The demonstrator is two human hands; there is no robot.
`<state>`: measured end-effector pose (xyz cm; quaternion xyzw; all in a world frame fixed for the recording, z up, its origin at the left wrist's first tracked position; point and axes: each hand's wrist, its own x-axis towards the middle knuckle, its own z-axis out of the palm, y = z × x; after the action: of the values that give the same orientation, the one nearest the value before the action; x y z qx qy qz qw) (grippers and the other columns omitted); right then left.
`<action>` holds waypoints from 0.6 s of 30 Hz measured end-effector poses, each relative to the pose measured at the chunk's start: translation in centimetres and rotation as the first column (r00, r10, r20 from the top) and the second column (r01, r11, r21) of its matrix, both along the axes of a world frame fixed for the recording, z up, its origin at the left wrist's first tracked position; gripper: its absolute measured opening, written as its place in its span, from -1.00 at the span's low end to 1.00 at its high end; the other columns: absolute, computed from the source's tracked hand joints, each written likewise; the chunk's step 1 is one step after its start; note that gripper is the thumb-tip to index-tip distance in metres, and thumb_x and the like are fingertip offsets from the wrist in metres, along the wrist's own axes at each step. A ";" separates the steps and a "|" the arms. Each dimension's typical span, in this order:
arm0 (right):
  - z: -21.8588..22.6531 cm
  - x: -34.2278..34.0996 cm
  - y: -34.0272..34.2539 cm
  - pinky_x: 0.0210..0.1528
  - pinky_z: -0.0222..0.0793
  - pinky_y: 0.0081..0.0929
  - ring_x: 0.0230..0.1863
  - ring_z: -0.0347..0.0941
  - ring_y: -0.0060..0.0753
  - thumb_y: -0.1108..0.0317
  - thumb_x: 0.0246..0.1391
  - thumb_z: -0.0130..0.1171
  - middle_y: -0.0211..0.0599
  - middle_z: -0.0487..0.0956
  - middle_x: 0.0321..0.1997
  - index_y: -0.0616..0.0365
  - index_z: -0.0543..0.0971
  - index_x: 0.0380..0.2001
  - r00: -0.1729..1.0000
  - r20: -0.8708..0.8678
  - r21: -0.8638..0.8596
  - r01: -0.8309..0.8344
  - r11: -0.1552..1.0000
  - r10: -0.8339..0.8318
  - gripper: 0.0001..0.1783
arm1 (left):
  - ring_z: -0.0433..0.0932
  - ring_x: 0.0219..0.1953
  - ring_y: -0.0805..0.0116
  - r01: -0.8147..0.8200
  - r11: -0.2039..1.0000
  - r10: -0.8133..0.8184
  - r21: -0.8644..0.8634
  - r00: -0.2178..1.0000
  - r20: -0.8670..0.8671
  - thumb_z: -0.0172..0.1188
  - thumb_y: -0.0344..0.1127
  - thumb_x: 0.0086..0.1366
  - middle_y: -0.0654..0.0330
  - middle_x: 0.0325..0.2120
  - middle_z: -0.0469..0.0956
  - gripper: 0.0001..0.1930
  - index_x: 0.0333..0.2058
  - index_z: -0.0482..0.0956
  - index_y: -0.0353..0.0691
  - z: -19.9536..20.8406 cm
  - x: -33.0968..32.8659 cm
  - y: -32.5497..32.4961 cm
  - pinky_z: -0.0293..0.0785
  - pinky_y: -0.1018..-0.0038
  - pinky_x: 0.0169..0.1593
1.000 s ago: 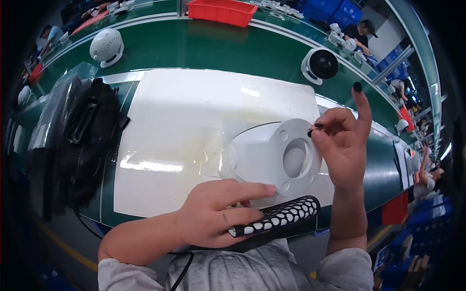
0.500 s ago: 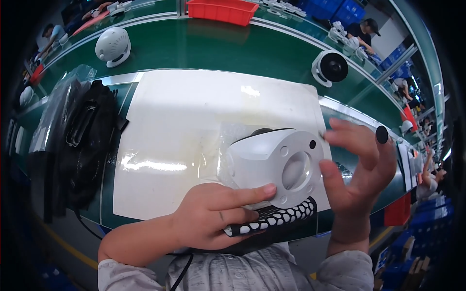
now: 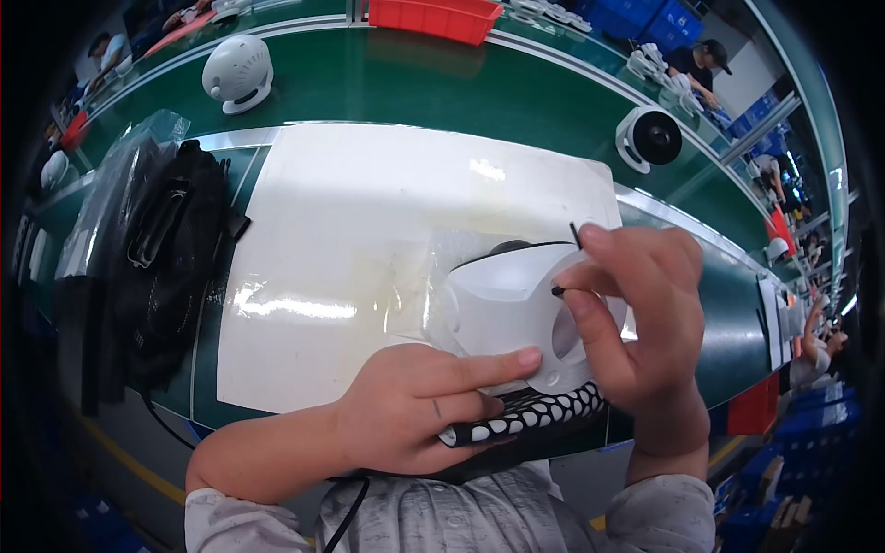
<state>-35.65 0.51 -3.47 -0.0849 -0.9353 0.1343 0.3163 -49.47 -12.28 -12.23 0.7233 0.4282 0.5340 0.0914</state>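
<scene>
A white appliance (image 3: 502,313) with a round base lies tipped over, its underside with a round recess (image 3: 566,334) facing up. My left hand (image 3: 406,401) is closed on it, index finger pressed along the base edge. Beneath that hand's fingers lies a black, white-spotted padded piece (image 3: 530,417). Over the base, my right hand (image 3: 636,304) is closed in a pinch. A small black piece (image 3: 557,290) shows at its thumb tip. A thin black disc (image 3: 576,236), seen edge-on, clings to another fingertip. The right hand hides part of the base.
A white sheet (image 3: 313,230) covers the worktop, with clear plastic film beside the appliance. A black bag (image 3: 175,267) and plastic bags lie left. Across the green belt (image 3: 369,88) stand two similar white appliances (image 3: 238,74) and a red bin (image 3: 433,18). Other people sit farther off.
My right hand has moved left from beside the appliance to over its base, and its fingers have closed in a pinch. The left hand keeps its hold; the view has shifted slightly.
</scene>
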 end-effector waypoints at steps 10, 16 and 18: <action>-0.1 1.5 -1.9 0.10 -0.07 -0.15 -0.08 0.34 -0.14 0.46 -0.22 0.11 -0.21 0.48 -0.25 0.15 0.46 -0.30 0.970 0.167 0.361 0.106 0.927 -0.176 -0.71 | 0.48 -0.59 0.26 -0.023 0.998 0.022 0.055 1.000 0.020 0.23 -0.35 -0.17 0.07 -0.08 0.39 -0.83 -0.56 0.45 -0.24 -0.9 0.2 0.2 0.40 0.51 -0.53; -2.9 3.8 -0.4 0.07 0.04 -0.15 0.12 0.07 0.11 0.45 -0.26 0.17 -0.27 0.31 -0.06 0.09 0.47 -0.53 0.998 -0.058 0.043 -0.006 0.999 0.009 -0.88 | 0.48 -0.56 0.41 0.069 0.996 -0.069 0.049 0.998 -0.002 0.31 -0.48 -0.26 -0.09 -0.10 0.37 -0.73 -0.49 0.45 -0.26 -0.5 0.0 0.3 0.38 0.61 -0.55; -3.0 3.5 -0.5 0.06 0.03 -0.16 0.13 0.06 0.08 0.46 -0.26 0.15 -0.29 0.31 -0.04 0.09 0.46 -0.55 0.995 0.062 0.009 -0.076 0.997 0.076 -0.89 | 0.48 -0.56 0.41 0.095 0.995 -0.095 0.026 0.995 0.005 0.31 -0.49 -0.25 -0.10 -0.10 0.36 -0.73 -0.49 0.45 -0.26 -0.4 0.0 0.4 0.38 0.61 -0.55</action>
<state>-32.13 0.00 -6.50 -0.0516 -0.9479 0.1383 0.2822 -49.51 -11.89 -12.68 0.7422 0.3863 0.5368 0.1086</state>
